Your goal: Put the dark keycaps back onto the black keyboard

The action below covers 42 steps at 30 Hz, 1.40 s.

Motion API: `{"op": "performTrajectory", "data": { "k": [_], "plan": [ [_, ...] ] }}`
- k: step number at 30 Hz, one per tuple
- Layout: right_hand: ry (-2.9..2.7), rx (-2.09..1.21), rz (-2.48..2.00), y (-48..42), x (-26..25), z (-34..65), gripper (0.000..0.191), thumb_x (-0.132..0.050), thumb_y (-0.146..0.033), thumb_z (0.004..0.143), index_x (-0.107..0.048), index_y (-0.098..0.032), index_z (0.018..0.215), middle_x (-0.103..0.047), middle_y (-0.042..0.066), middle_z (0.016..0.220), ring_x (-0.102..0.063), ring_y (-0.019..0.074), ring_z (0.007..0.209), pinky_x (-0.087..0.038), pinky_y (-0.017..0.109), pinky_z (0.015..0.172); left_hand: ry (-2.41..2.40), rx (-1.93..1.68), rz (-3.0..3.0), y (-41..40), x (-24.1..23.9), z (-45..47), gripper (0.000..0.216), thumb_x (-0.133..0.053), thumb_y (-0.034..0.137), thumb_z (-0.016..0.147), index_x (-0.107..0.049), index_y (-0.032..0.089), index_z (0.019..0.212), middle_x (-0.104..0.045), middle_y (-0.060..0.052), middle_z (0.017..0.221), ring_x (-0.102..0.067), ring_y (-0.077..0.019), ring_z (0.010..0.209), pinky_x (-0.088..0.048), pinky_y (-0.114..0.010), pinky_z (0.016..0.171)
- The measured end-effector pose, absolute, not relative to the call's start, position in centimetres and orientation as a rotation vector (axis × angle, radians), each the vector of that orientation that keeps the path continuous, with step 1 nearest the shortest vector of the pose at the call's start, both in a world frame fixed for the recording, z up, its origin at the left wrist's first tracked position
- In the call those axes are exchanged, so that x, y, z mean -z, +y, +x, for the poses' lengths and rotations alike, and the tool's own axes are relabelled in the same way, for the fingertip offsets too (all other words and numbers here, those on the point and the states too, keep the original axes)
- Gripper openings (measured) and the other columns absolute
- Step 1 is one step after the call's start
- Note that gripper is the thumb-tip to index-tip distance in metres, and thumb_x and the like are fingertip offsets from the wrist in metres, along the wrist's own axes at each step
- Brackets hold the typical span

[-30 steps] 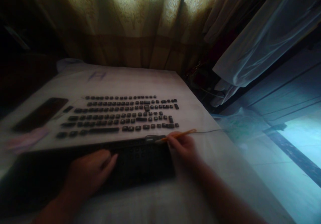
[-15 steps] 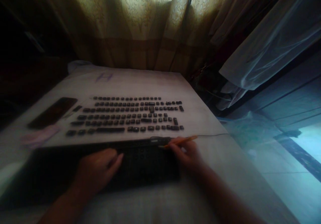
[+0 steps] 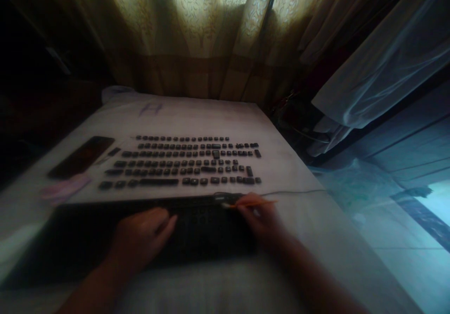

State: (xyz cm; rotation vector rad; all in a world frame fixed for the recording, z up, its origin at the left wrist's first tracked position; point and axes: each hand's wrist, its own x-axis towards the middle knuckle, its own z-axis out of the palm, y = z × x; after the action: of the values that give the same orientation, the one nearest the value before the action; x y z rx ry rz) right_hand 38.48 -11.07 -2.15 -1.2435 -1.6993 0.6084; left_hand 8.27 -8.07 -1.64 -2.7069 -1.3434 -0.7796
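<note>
A black keyboard base (image 3: 211, 234) with its keycaps off lies along the near side of the table. On its middle rests my left hand (image 3: 144, 232), fingers curled in and thumb alongside, with nothing visible in it. My right hand (image 3: 258, 215) pinches a thin brush (image 3: 258, 203) with an orange handle over the base's upper right part. The brush's pale tip points left, near the edge of the base; blur hides whether it touches. Beyond the base, several rows of loose black keycaps (image 3: 165, 163) are laid out in keyboard order, with the long space bar (image 3: 159, 182) in the nearest row.
At the left lie a dark phone (image 3: 81, 157), a pink cloth (image 3: 65, 188) and a small dark object (image 3: 114, 152). A cable (image 3: 298, 192) runs right from the keyboard across the white-covered table (image 3: 197, 115). Curtains (image 3: 197, 33) hang behind; sheer white fabric (image 3: 379, 65) hangs at the right.
The brush has tilted from slanting up to the right to nearly level, its tip staying over the base's upper right. My left hand stays on the base. The whole view has shifted slightly.
</note>
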Motion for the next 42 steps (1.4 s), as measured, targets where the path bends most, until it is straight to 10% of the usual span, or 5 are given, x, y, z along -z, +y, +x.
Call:
{"op": "performTrajectory", "data": {
  "k": [42],
  "plan": [
    [-1.457, -0.782, -1.266, -11.37, 1.95, 38.92, 0.009, -0.055, -0.022, 0.083, -0.063, -0.023, 0.085, -0.064, 0.002, 0.080, -0.062, 0.0186, 0.075, -0.051, 0.032, 0.069, -1.304, 0.731, -2.700, -8.01, 1.71, 8.16, 0.041, -0.046, 0.032, 0.092, -0.049, 0.019, 0.054, -0.045, 0.005, 0.049, -0.043, -0.0078, 0.042, -0.029, -0.022, 0.047]
  ]
}}
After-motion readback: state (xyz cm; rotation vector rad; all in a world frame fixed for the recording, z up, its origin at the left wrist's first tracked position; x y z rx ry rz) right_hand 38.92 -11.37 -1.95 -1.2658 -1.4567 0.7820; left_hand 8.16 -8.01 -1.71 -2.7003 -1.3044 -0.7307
